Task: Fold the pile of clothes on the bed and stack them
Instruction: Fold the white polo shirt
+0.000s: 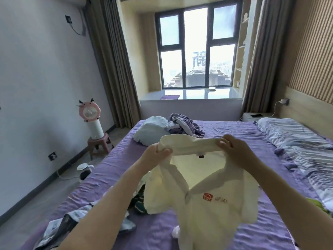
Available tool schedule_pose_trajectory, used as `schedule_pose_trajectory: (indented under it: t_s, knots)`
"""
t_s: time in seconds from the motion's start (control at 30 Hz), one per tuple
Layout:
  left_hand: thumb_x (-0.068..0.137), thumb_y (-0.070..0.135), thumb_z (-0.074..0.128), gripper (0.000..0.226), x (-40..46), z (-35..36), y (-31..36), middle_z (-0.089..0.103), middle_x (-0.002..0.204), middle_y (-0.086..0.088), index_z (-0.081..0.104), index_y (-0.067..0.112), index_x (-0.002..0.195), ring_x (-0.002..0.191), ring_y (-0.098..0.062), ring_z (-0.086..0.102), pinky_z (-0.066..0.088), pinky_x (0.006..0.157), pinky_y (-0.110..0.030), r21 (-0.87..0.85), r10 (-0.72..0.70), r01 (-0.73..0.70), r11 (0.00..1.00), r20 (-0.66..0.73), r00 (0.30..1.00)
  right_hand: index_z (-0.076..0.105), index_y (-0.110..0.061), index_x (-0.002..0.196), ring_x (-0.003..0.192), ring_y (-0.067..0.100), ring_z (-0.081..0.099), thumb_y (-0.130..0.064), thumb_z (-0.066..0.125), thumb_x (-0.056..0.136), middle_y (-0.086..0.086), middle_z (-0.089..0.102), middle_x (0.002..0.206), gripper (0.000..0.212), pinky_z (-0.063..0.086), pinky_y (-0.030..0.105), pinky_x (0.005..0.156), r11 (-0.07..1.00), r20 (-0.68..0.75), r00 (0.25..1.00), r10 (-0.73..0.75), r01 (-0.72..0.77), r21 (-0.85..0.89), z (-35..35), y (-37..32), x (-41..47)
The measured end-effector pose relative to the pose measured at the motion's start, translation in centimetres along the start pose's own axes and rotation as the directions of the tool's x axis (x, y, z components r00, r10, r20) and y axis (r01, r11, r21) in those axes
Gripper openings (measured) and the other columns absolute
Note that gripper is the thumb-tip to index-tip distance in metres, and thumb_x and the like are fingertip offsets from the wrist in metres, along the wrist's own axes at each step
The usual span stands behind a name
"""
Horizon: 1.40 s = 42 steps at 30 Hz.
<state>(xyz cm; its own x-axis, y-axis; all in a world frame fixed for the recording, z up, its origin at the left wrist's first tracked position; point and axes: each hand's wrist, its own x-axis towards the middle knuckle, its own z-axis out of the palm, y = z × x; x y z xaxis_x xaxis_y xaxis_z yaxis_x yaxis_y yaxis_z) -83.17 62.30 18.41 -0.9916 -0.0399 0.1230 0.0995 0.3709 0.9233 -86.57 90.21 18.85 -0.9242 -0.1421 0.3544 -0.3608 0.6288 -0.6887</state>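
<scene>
Left hand and right hand each grip the white shirt by its collar, raised above the bed.

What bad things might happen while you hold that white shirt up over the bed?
The white shirt hangs from the left hand and right hand by its collar only, so a loose grip might drop it crumpled. Its hem may drape onto the dark clothes beneath and tangle. Laid on the wrinkled purple sheet, it could fold crooked.
</scene>
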Motion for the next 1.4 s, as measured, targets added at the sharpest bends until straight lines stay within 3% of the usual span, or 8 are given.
schedule_pose_trajectory:
  t_s: [0.23,0.37,0.6,0.8,0.9,1.2,1.3,1.4]
  knots:
    - [0.079,0.055,0.067,0.039,1.1,2.3,-0.6,0.065,0.064,0.013,0.066,0.017,0.077,0.060,-0.003,0.058,0.047,0.063,-0.022,0.018,-0.031,0.034,0.999,-0.139,0.990,0.066,-0.025,0.077,0.065,0.012,0.059,-0.068,0.054,0.073,-0.004,0.062,0.070,0.046,0.047,0.026,0.064,0.982,0.346,0.932,0.106,-0.153,0.113,-5.2,-0.7,-1.4]
    - [0.070,0.056,0.072,0.043,2.0,1.7,1.2,0.070,0.070,0.003,0.070,0.014,0.080,0.065,-0.012,0.065,0.053,0.066,-0.030,-0.110,-0.045,0.034,0.993,-0.094,0.995,0.070,-0.022,0.085,0.076,0.017,0.065,-0.031,0.072,0.080,0.000,0.068,0.082,0.011,0.054,0.030,0.068,0.966,0.587,0.809,0.032,-0.176,0.189,-7.6,0.0,-2.4]
    - [0.077,0.013,0.073,0.034,1.6,-0.4,2.3,0.072,0.094,-0.004,0.064,0.008,0.110,0.085,-0.013,0.067,0.054,0.071,-0.026,-0.131,-0.044,0.119,0.984,0.472,0.880,0.070,-0.018,0.091,0.073,0.007,0.066,-0.017,0.069,0.084,0.003,0.070,0.088,0.007,0.054,0.018,0.067,0.936,0.261,0.956,0.131,-0.206,0.285,-7.2,1.6,-2.6]
    - [0.093,0.005,0.057,0.025,0.6,1.1,2.7,0.063,0.097,-0.014,0.054,-0.003,0.116,0.085,-0.018,0.059,0.051,0.078,-0.036,0.004,0.089,-0.090,0.996,0.107,0.990,0.060,-0.019,0.095,0.068,0.017,0.063,-0.034,0.065,0.087,0.008,0.069,0.086,0.018,0.052,0.033,0.064,0.943,0.174,0.963,0.204,-0.241,0.230,-5.2,2.4,-2.8]
    - [0.092,0.012,0.060,0.026,0.8,1.1,3.0,0.057,0.091,-0.014,0.051,-0.006,0.107,0.082,-0.019,0.051,0.045,0.077,-0.038,0.174,0.162,-0.153,0.973,-0.037,0.986,0.050,-0.023,0.086,0.068,0.011,0.057,-0.042,0.068,0.082,-0.002,0.061,0.083,0.027,0.044,0.020,0.058,0.988,0.085,0.987,0.133,-0.139,0.071,-4.7,2.4,-3.0]
    - [0.085,0.021,0.071,0.027,0.6,-1.8,4.5,0.045,0.072,-0.001,0.053,0.000,0.087,0.069,-0.017,0.042,0.035,0.062,-0.025,0.242,0.197,-0.197,0.950,0.025,0.980,0.066,-0.027,0.080,0.068,0.007,0.053,-0.021,0.079,0.074,-0.008,0.062,0.072,0.016,0.041,0.019,0.065,0.999,0.287,0.958,0.018,-0.030,0.038,-6.1,1.6,-4.4]
    - [0.092,0.030,0.061,0.024,-0.4,-3.0,5.0,0.057,0.074,-0.004,0.059,0.007,0.086,0.067,-0.016,0.052,0.043,0.064,-0.028,-0.019,0.009,-0.005,1.000,0.180,0.984,0.073,-0.024,0.076,0.066,0.006,0.061,-0.023,0.077,0.075,-0.005,0.070,0.072,0.004,0.047,0.017,0.063,0.973,0.124,0.990,0.074,-0.099,0.209,-6.2,0.1,-4.8]
    - [0.086,0.012,0.051,0.013,-1.2,-4.4,5.0,0.048,0.063,-0.004,0.052,0.013,0.073,0.057,-0.015,0.046,0.040,0.057,-0.028,-0.415,-0.035,0.182,0.891,0.337,0.941,0.076,-0.022,0.080,0.071,0.012,0.064,-0.023,0.074,0.078,0.000,0.073,0.080,0.003,0.050,0.024,0.067,0.916,-0.011,0.988,0.156,-0.140,0.377,-6.4,-1.6,-5.2]
